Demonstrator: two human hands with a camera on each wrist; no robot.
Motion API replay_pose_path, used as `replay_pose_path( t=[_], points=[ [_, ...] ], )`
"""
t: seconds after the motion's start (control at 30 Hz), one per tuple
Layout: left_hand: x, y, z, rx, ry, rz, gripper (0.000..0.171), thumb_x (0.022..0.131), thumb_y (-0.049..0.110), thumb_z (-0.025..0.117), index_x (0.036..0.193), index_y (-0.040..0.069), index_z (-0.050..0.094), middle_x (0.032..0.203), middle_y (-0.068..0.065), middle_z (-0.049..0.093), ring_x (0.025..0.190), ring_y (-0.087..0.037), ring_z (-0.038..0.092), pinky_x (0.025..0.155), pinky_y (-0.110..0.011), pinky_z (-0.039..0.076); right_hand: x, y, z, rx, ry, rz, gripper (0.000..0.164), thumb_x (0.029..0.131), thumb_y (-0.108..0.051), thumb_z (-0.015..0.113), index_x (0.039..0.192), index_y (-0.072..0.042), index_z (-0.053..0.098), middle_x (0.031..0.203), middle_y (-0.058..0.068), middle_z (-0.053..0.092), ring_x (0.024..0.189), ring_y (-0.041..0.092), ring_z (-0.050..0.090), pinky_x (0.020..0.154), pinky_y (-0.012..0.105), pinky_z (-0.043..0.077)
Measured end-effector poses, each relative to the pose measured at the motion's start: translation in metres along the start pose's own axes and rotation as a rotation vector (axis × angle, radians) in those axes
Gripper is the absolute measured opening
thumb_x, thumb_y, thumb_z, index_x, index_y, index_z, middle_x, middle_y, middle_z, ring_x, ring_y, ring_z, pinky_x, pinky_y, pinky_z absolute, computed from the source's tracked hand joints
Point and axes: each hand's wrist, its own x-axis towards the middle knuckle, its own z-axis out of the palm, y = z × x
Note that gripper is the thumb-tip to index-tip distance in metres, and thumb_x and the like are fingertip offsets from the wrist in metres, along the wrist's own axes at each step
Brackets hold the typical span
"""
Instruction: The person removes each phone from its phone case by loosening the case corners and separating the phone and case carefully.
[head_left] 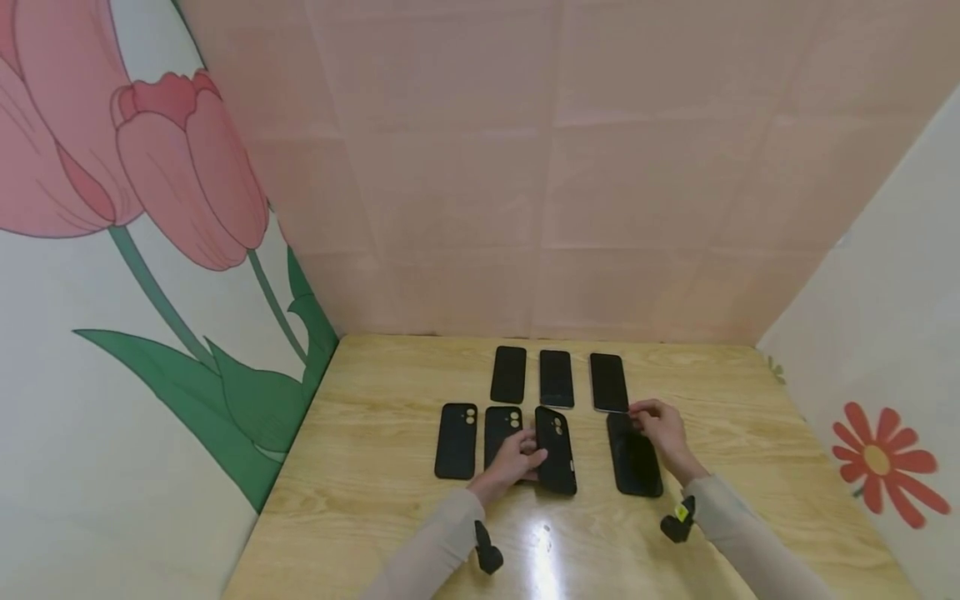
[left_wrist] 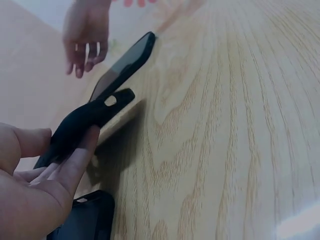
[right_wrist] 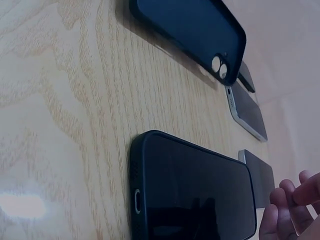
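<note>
My left hand (head_left: 513,461) pinches a black phone case (head_left: 555,454) between thumb and fingers, tilted up off the table. Two camera holes go right through the case (right_wrist: 187,30), and its inside is bare in the right wrist view. Under and beside that hand lies another black case (head_left: 501,429), partly covered by it. A phone in a black case (head_left: 634,457) lies screen up on the right. My right hand (head_left: 663,429) hovers at its far end, fingers loosely bent with nothing between them in the right wrist view.
A further black case (head_left: 455,442) lies at the left of the near row. Behind stand three dark phones in a row: left phone (head_left: 508,375), middle phone (head_left: 557,379), right phone (head_left: 608,383). The wooden table (head_left: 360,442) meets a pink-covered wall (head_left: 540,208) at the back.
</note>
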Motion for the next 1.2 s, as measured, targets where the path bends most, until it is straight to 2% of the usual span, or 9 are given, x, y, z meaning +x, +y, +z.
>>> replay_pose_path(
  t=[0.2,0.3,0.43,0.6,0.73,0.9,0.97,1.1,1.2],
  points=[
    [0.003,-0.002,0.007,-0.002,-0.002,0.001,0.053,0.098,-0.005,0.055,0.147,-0.006,0.036,0.131,-0.03,0.054,0.109,-0.041,0.062,0.081,-0.049,0.056,-0.003,0.0,0.001,0.01,-0.004,-0.013,0.026,0.099,0.0,0.046,0.116,0.012,0.061,0.103,0.02,0.066,0.077,0.015,0.06,0.067,0.028,0.054],
    [0.001,0.0,0.01,0.099,0.02,0.023,0.057,0.097,-0.007,0.055,0.149,-0.008,0.032,0.131,-0.031,0.053,0.104,-0.036,0.064,0.076,-0.045,0.058,-0.004,0.0,0.002,0.019,-0.008,-0.012,0.025,0.098,0.001,0.047,0.115,0.013,0.061,0.1,0.019,0.067,0.076,0.016,0.061,0.065,0.026,0.053],
    [-0.002,0.005,0.012,0.306,0.083,0.079,0.057,0.093,-0.004,0.064,0.144,-0.011,0.039,0.126,-0.028,0.059,0.09,-0.023,0.068,0.064,-0.034,0.058,-0.005,0.001,0.002,0.019,-0.014,0.0,0.024,0.098,0.001,0.047,0.114,0.012,0.062,0.1,0.02,0.067,0.078,0.021,0.063,0.063,0.024,0.052],
    [-0.005,0.005,0.014,0.395,0.101,0.113,0.053,0.092,-0.002,0.067,0.139,-0.011,0.047,0.122,-0.025,0.063,0.089,-0.02,0.068,0.058,-0.026,0.056,-0.004,0.002,0.001,0.007,-0.016,0.0,0.025,0.098,0.0,0.047,0.114,0.011,0.062,0.101,0.021,0.067,0.081,0.024,0.063,0.067,0.03,0.053],
    [-0.006,0.002,0.015,0.393,0.104,0.098,0.05,0.093,0.0,0.066,0.138,-0.011,0.048,0.123,-0.024,0.063,0.097,-0.023,0.068,0.059,-0.025,0.056,-0.004,0.002,0.0,0.015,-0.019,-0.013,0.025,0.098,0.001,0.046,0.113,0.012,0.062,0.098,0.019,0.068,0.079,0.022,0.062,0.067,0.033,0.054],
    [-0.008,0.002,0.014,0.426,0.129,0.07,0.043,0.097,0.003,0.06,0.137,-0.008,0.052,0.124,-0.023,0.064,0.086,-0.019,0.07,0.063,-0.028,0.057,-0.004,0.001,-0.002,0.024,-0.039,-0.016,0.025,0.097,0.002,0.046,0.113,0.013,0.061,0.095,0.017,0.069,0.079,0.022,0.063,0.067,0.033,0.054],
    [-0.008,0.004,0.013,0.47,0.144,0.068,0.041,0.097,0.004,0.059,0.136,-0.007,0.053,0.123,-0.021,0.064,0.079,-0.019,0.071,0.069,-0.031,0.058,-0.004,0.0,-0.003,0.023,-0.049,-0.018,0.025,0.097,0.001,0.046,0.113,0.014,0.06,0.095,0.018,0.069,0.079,0.022,0.063,0.068,0.034,0.054],
    [-0.009,0.007,0.011,0.551,0.163,0.074,0.04,0.096,0.005,0.058,0.135,-0.005,0.056,0.121,-0.018,0.066,0.091,-0.022,0.07,0.083,-0.038,0.056,-0.003,-0.001,-0.004,0.017,-0.069,-0.017,0.025,0.098,0.0,0.045,0.114,0.013,0.06,0.098,0.02,0.068,0.081,0.023,0.063,0.072,0.039,0.055],
    [-0.01,0.009,0.011,0.542,0.161,0.063,0.04,0.096,0.005,0.058,0.134,-0.004,0.057,0.119,-0.017,0.067,0.086,-0.024,0.071,0.077,-0.036,0.057,-0.003,-0.001,-0.004,0.011,-0.074,-0.008,0.025,0.098,0.0,0.046,0.115,0.013,0.06,0.099,0.02,0.067,0.081,0.024,0.062,0.072,0.039,0.055]
  ],
)
